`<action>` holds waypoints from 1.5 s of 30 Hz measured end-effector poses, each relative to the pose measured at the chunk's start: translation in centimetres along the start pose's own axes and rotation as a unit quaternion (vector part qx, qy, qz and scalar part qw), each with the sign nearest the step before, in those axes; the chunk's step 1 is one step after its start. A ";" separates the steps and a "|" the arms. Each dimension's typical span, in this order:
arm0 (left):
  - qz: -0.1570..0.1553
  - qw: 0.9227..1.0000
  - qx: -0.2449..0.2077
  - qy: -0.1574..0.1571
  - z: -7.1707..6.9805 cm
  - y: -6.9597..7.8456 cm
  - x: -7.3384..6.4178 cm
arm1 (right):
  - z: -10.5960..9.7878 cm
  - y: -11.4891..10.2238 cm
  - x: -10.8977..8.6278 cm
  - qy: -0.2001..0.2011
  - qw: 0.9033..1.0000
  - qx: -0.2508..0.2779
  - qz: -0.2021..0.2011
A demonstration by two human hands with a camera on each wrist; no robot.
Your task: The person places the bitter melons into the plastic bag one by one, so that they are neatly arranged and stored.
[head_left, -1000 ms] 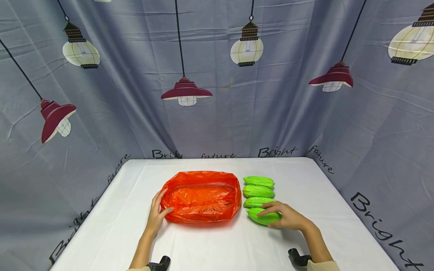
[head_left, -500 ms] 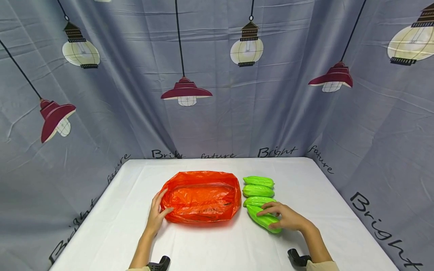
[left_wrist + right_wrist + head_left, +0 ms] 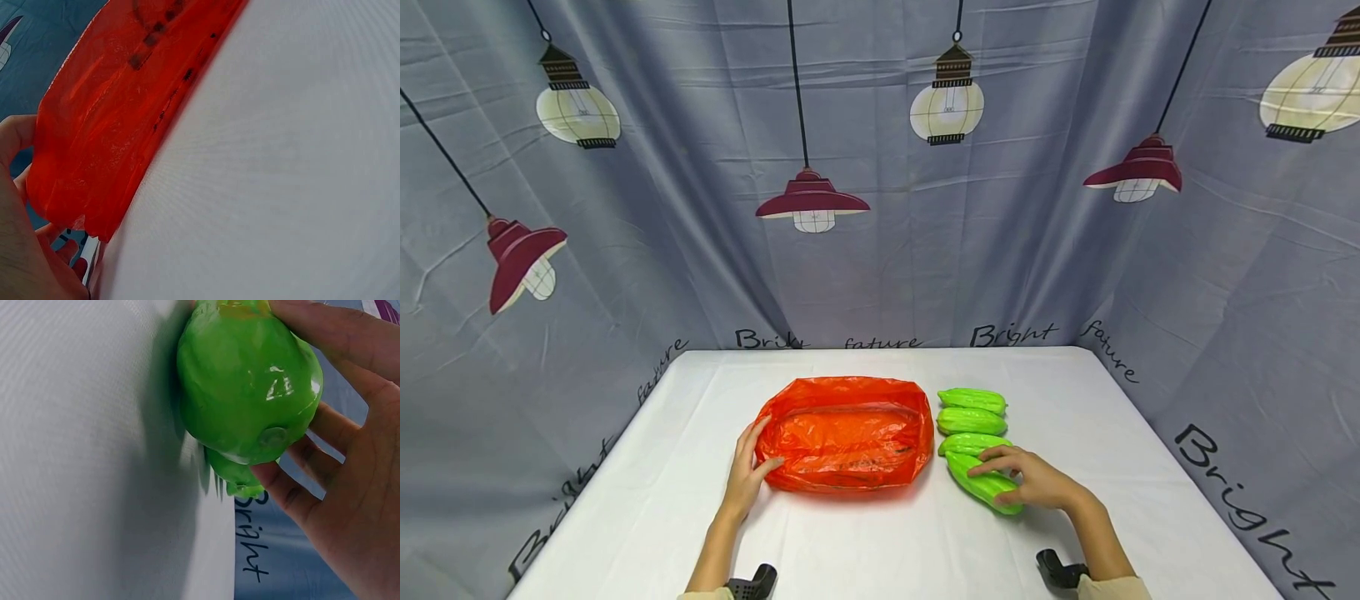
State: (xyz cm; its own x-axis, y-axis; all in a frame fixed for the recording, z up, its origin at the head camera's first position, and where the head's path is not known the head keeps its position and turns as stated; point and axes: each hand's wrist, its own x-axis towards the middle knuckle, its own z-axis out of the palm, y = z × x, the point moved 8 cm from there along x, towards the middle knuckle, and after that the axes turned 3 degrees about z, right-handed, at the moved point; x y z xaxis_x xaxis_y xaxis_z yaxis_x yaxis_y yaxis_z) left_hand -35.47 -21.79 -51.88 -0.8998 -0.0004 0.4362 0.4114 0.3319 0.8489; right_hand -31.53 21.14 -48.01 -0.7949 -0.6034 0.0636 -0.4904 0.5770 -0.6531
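Green gourd (image 3: 976,486), likely light, firm, slick, best taken mid-body, is clasped by right grip (image 3: 1033,481); left grip (image 3: 747,477) holds red plastic bag (image 3: 850,435).

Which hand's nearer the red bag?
Left. The left hand is right at the red bag, fingers and thumb on its left edge. The right hand is off to the bag's right, holding the closest green vegetable.
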 end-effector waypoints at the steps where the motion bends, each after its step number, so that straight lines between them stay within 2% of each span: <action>1: 0.000 1.000 -0.001 0.000 0.0 0.0 0.0 | 0.0 0.0 0.0 0.000 1.000 0.000 0.000; 11: -0.008 1.000 0.009 0.004 -0.1 0.1 0.0 | 0.2 0.3 0.0 -0.002 1.000 0.001 0.004; 14: -0.007 1.000 0.008 0.002 -0.1 0.9 0.0 | 0.1 0.3 0.0 -0.002 1.000 0.002 0.005; 21: 0.000 1.000 0.005 -0.004 -0.1 4.1 -0.4 | 0.2 0.1 -0.1 -0.006 1.000 0.018 0.004; 29: 0.000 1.000 0.009 0.002 -0.2 4.6 -0.3 | -0.1 -0.9 0.0 0.005 0.999 0.028 -0.028; 33: 0.001 1.000 0.003 -0.003 -0.2 4.4 -0.1 | -0.4 -1.2 0.2 0.019 0.999 0.031 -0.038; 37: 0.000 1.000 -0.004 0.000 -0.3 2.7 0.2 | -0.8 -1.3 0.5 0.046 0.997 0.033 -0.046; 41: 0.011 1.000 -0.002 0.010 -0.2 0.9 0.2 | -1.3 -1.5 0.9 0.080 0.993 0.073 -0.036; 45: 0.020 1.000 0.000 0.014 -0.2 0.5 0.0 | -1.9 -2.2 1.5 0.115 0.987 0.109 -0.032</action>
State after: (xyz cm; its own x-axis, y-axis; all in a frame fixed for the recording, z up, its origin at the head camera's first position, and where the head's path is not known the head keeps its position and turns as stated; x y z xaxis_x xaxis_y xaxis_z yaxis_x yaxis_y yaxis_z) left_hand -35.25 -21.78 -51.35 -0.8782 -0.0125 0.4782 0.4474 0.3322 0.8303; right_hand -32.37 20.00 -45.07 -0.8373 -0.4793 0.2630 -0.4736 0.3955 -0.7870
